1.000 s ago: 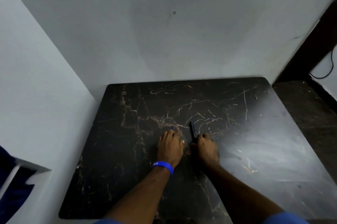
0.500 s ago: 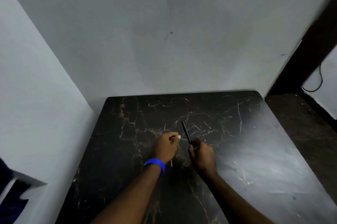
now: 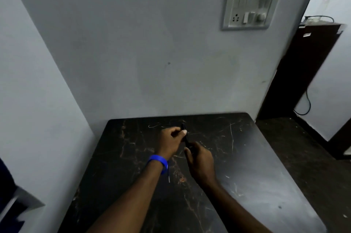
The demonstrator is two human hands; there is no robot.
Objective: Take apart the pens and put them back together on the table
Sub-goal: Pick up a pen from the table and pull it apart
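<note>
While both hands are raised just above the dark marble-pattern table [image 3: 247, 175], a single black pen [image 3: 185, 136] is held between them: the left hand [image 3: 171, 140] pinches its upper end with closed fingertips and the right hand [image 3: 199, 160] is closed round its lower end. Whether the pen is whole or already parted cannot be told; it is dark and blurred. One thin pale part, possibly a refill [image 3: 168, 176], lies on the table below the left wrist, beside the blue wristband [image 3: 158, 162]. Judged so, disassembly is under way, reassembly is not yet finished, and no other pens are visible
</note>
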